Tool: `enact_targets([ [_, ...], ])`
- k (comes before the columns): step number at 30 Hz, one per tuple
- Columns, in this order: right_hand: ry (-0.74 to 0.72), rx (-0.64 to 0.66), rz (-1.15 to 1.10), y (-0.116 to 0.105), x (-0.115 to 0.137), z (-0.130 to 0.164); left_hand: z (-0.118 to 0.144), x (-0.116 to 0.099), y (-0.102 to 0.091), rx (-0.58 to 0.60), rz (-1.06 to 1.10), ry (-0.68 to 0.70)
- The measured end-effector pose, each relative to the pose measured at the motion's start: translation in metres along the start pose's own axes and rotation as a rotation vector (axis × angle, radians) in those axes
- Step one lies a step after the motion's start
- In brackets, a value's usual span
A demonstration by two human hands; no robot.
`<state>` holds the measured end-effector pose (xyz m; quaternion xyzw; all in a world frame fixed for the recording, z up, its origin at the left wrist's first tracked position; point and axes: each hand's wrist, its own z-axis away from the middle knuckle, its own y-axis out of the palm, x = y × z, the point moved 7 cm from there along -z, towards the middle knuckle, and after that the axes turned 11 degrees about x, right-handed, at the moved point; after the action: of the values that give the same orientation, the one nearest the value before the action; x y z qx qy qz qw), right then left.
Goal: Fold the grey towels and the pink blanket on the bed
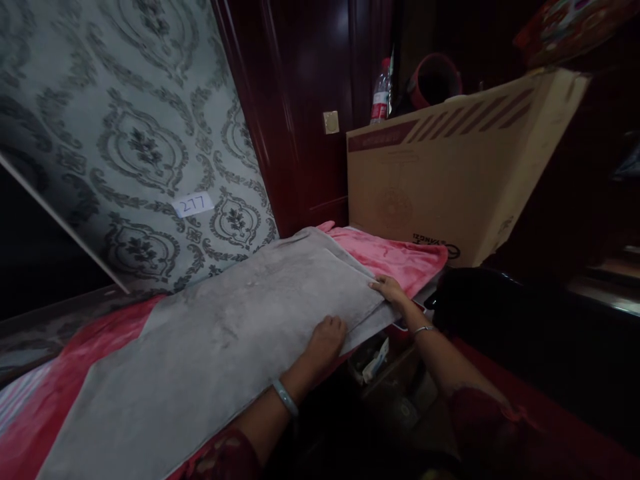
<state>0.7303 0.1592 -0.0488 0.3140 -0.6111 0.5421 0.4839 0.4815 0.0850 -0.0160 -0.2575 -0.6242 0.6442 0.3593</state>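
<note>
Grey cloth (235, 300), pink cloth (417, 261) beside it.
L hand (326, 341) on nr edge, fingers curled; R hand (390, 291) at R edge, fingers together; can't tell if either's clamped.

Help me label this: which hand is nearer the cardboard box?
Right: the right hand is in front of the cardboard box; the left hand is farther back, on the gray cloth.
</note>
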Motion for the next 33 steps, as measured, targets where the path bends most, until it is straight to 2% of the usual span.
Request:
enact_targets([
  [4,0.024,0.013,0.159,-0.003,0.006,-0.002,0.012,0.006,-0.004,-0.082,0.189,0.094],
  [7,0.068,0.028,0.334,-0.008,0.018,-0.007,0.033,0.041,-0.014,-0.153,0.362,0.099],
  [9,0.082,0.02,0.463,-0.01,0.031,-0.012,0.048,0.082,-0.02,-0.179,0.374,-0.042],
  [11,0.064,0.002,0.587,-0.003,0.051,-0.018,0.064,0.126,-0.022,-0.158,0.323,-0.252],
  [13,0.001,0.005,0.69,0.015,0.074,-0.026,0.075,0.157,-0.022,-0.115,0.265,-0.429],
  [14,-0.041,0.021,0.732,0.03,0.086,-0.031,0.078,0.166,-0.022,-0.098,0.236,-0.474],
  [16,-0.119,0.079,0.802,0.063,0.106,-0.042,0.076,0.167,-0.019,-0.063,0.189,-0.466],
  [18,-0.167,0.14,0.856,0.094,0.117,-0.053,0.07,0.154,-0.01,-0.014,0.17,-0.381],
  [20,-0.194,0.181,0.901,0.117,0.12,-0.063,0.066,0.139,0.003,0.019,0.176,-0.303],
  [22,-0.206,0.217,0.939,0.131,0.114,-0.07,0.066,0.13,0.014,0.021,0.19,-0.257],
  [25,-0.204,0.255,0.98,0.138,0.097,-0.074,0.071,0.123,0.02,0.021,0.215,-0.177],
  [28,-0.199,0.263,0.998,0.137,0.086,-0.073,0.074,0.115,0.016,0.045,0.25,-0.041],
  [30,-0.193,0.268,1.002,0.135,0.085,-0.073,0.075,0.109,0.011,0.065,0.268,0.041],
  [33,-0.169,0.286,1.005,0.134,0.09,-0.074,0.074,0.103,0.007,0.1,0.278,0.089],
])
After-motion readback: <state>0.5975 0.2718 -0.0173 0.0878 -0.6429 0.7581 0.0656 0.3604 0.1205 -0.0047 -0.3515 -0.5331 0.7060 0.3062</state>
